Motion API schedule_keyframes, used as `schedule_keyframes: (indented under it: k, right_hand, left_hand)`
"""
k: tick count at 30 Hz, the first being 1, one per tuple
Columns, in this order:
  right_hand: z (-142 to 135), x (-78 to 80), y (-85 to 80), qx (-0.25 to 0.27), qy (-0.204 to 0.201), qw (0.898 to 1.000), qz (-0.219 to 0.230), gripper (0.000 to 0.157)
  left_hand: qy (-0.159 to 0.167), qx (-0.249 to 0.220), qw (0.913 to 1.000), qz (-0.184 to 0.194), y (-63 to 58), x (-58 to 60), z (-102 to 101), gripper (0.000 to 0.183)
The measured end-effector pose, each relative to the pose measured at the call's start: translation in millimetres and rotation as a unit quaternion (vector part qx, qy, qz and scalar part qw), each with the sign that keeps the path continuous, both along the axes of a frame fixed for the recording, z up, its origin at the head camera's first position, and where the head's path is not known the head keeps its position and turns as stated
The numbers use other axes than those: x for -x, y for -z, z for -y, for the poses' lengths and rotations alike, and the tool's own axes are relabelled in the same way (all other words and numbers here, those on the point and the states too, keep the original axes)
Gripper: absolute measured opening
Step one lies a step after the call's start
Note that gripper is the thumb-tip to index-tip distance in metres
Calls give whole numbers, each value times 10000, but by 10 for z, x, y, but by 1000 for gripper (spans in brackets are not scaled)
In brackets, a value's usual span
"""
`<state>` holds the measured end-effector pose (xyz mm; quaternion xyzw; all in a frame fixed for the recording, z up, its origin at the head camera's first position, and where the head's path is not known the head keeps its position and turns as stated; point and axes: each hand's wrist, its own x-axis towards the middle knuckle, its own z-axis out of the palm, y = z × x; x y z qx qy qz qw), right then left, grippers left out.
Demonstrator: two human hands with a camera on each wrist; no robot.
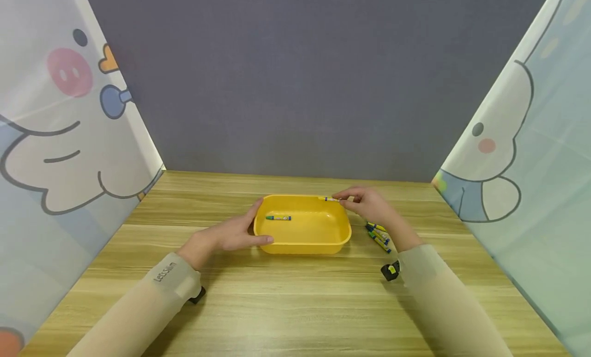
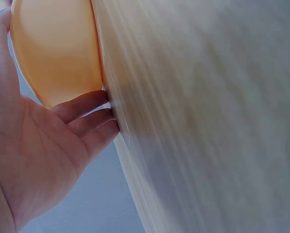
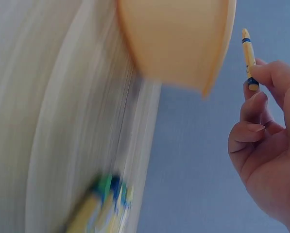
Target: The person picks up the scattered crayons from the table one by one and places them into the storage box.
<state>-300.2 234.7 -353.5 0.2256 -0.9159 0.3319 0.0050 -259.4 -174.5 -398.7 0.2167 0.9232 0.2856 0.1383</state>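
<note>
A yellow plastic basin (image 1: 302, 248) sits on the table in the head view. My left hand (image 1: 233, 233) grips its left end, thumb along the near rim and fingers around the outside; in the left wrist view the fingertips reach down to the tabletop beside the basin wall (image 2: 62, 48). Between thumb and fingertips my right hand (image 1: 369, 205) pinches a yellow crayon (image 3: 248, 57) with blue bands, held over the basin's far right corner. Inside the basin, toward the left, lies a green-tipped crayon (image 1: 278, 218).
Several crayons (image 1: 379, 239) in yellow wrappers lie in a loose pile on the wooden table (image 1: 277, 305), right of the basin and under my right forearm. A dark grey panel (image 1: 295, 90) stands behind the table, with cartoon-printed cloths (image 1: 83, 157) at both sides.
</note>
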Motion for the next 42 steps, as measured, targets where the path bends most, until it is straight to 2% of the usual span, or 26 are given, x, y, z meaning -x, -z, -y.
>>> schedule_keyframes:
  k: [9, 21, 31, 42]
  right_hand:
    - [628, -81, 67, 328, -428, 9977, 417, 24]
    - [1294, -21, 293, 11, -667, 9970, 393, 24]
    - [1459, -7, 447, -67, -459, 9978, 476, 23]
    - [1470, 13, 479, -300, -236, 9965, 747, 22]
  left_hand:
    - [-30, 105, 9999, 41, -12, -2, -1, 130]
    - [-47, 107, 9999, 58, -8, -15, 7, 130]
    - [-52, 89, 9999, 40, -5, -20, 3, 129]
    - [-35, 31, 10000, -5, -2, -12, -4, 129]
